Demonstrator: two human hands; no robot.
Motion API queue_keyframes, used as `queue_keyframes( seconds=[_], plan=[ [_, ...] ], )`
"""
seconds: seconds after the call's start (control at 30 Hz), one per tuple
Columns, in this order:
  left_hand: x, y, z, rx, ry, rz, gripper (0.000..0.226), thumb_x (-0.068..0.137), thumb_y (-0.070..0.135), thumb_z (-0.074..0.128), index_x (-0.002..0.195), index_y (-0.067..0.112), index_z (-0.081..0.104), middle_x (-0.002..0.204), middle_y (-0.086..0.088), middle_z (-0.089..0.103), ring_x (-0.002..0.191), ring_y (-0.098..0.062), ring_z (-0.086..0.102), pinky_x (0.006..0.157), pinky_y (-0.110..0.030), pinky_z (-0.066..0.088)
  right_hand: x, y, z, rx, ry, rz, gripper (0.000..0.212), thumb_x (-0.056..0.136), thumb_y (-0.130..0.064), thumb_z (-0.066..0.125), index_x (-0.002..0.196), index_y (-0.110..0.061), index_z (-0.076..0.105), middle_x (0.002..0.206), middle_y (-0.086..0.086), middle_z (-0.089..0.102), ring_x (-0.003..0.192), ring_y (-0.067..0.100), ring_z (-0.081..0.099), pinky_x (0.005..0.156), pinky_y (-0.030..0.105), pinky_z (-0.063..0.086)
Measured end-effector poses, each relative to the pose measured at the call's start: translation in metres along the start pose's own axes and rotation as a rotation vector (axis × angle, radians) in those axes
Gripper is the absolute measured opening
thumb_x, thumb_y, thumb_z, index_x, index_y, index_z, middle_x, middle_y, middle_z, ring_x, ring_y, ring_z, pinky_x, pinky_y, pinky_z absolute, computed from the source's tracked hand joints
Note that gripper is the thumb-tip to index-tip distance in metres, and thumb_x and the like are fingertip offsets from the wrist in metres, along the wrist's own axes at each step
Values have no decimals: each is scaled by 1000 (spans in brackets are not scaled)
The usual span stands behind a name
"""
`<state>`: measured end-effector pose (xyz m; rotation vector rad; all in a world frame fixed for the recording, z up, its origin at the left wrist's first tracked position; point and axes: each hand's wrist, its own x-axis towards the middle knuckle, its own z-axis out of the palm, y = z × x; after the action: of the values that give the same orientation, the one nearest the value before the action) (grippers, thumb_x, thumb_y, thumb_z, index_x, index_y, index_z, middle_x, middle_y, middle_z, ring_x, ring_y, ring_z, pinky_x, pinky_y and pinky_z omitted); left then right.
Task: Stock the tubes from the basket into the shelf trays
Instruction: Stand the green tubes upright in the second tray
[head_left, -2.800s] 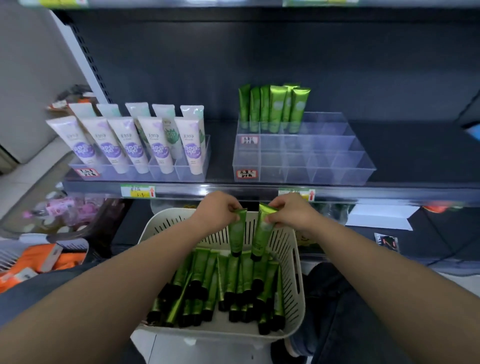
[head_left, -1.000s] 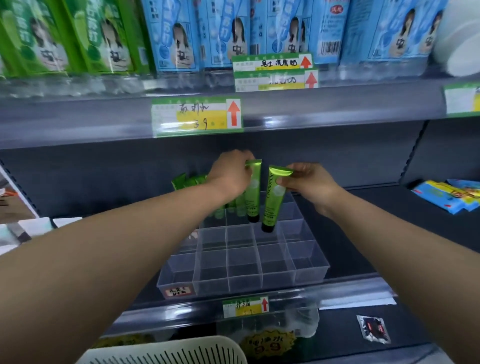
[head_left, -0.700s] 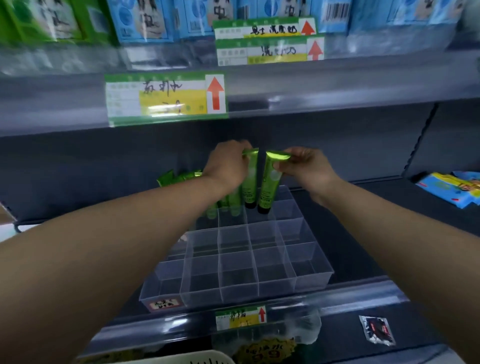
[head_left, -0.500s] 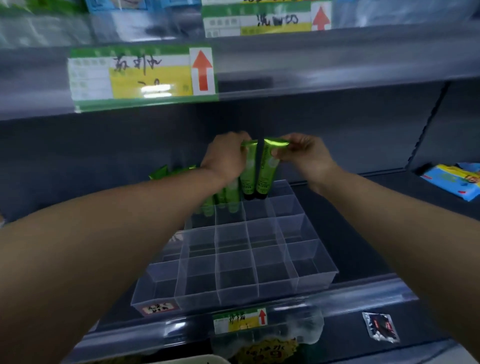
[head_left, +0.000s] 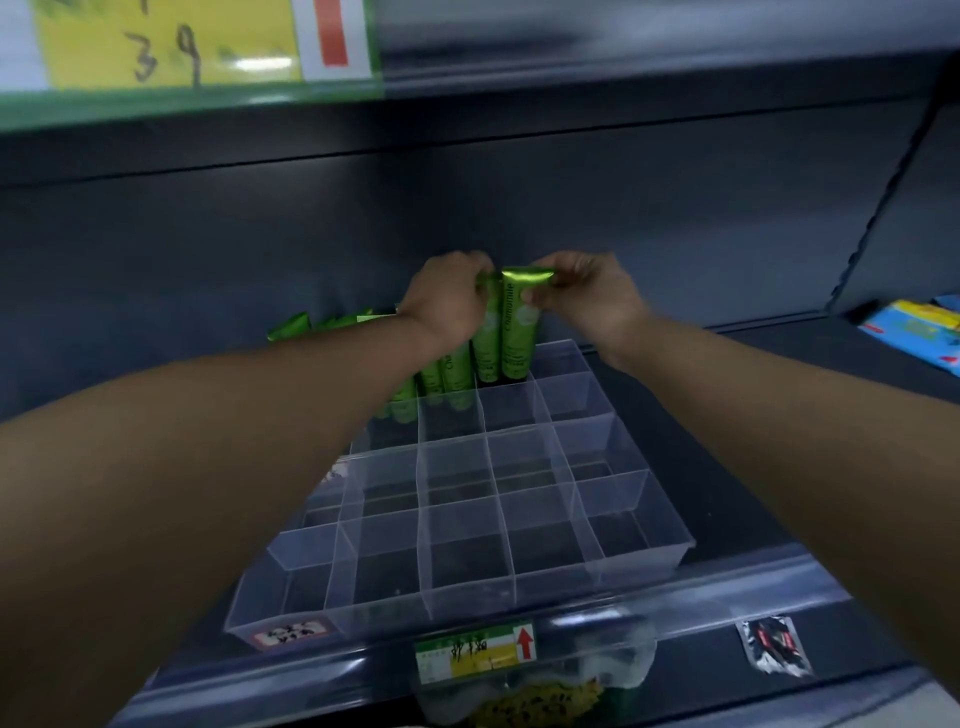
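A clear divided tray (head_left: 613, 551) sits on the dark shelf, most of its compartments bare. Along its back row stand several green tubes (head_left: 452, 374), caps down. My right hand (head_left: 582, 291) pinches the crimped top of one green tube (head_left: 517, 332), which stands upright in the back row. My left hand (head_left: 447, 301) grips the top of the tube beside it (head_left: 487, 343), also upright in the back row. The two held tubes touch side by side. The basket is out of view.
The upper shelf edge with a yellow-green price label (head_left: 182, 47) hangs low overhead. Blue packets (head_left: 914, 332) lie at the far right of the shelf. A price tag (head_left: 475, 649) and a small foil sachet (head_left: 776, 644) sit along the front rail.
Both hands lifted a tube each from the basket up to the shelf. Over the last second they lowered the tubes into the tray's back row, and the view moved closer.
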<state>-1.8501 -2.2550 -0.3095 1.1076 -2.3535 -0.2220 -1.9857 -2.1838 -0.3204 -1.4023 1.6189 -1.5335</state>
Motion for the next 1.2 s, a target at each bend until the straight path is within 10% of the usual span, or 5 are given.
queue_keyframes(
  seconds=[0.67,1.2],
  plan=[
    [0,-7,14,50,-52,34,24,90,8,49,108,10,64,111,-12,64,104,-27,57,82,-28,40,4,19,11,-246,-97,90,31,88,1,51,69,-24,56,67,-3,53,73,11,50,64,21,40],
    [-11,0,4,185,-62,128,49,83,-4,47,130,8,47,129,-13,51,119,-30,49,99,-38,40,8,12,25,-428,-23,50,40,83,2,50,121,-11,53,112,8,60,100,20,57,72,18,38]
  ],
)
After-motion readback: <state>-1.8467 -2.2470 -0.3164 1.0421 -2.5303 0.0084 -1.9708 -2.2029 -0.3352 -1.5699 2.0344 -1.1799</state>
